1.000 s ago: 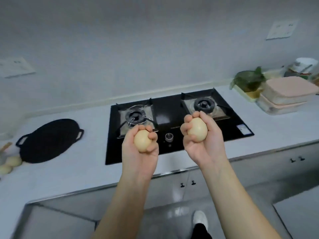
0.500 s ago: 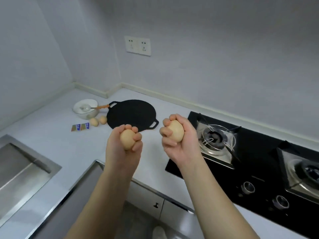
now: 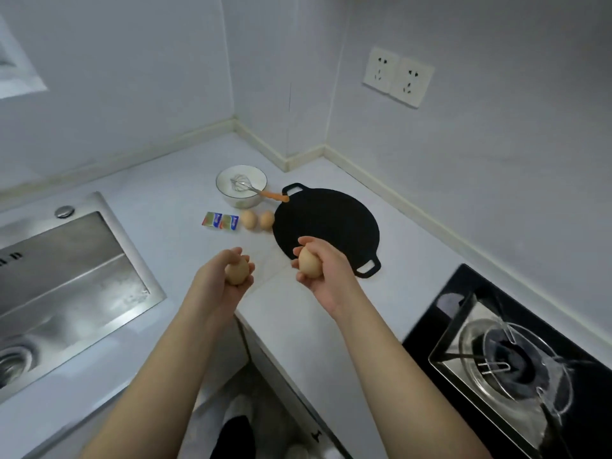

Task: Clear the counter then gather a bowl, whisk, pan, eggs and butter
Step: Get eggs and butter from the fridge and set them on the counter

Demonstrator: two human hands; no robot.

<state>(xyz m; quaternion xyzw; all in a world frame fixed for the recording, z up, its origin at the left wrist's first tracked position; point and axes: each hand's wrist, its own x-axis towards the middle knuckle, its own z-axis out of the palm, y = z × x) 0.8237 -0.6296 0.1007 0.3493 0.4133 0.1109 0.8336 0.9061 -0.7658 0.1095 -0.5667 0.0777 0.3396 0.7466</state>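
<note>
My left hand [image 3: 221,279] grips a tan egg [image 3: 237,272] above the white counter. My right hand [image 3: 326,271] grips a second egg [image 3: 309,262] near the front rim of the flat black pan [image 3: 326,223]. Further back in the corner stands a white bowl [image 3: 228,193] with a whisk [image 3: 256,189] in it, its orange handle pointing at the pan. Two more eggs [image 3: 257,220] lie between bowl and pan. Left of them sit two small wrapped butter packs [image 3: 220,221].
A steel sink [image 3: 66,276] fills the left side of the counter. A black gas hob [image 3: 516,362] with a burner lies at the right. A double wall socket [image 3: 397,76] is above the pan. Cabinet fronts and the floor show below between my arms.
The view has swung left from the hob to the corner of the counter. Both hands, each still holding an egg, have moved toward the pan and bowl.
</note>
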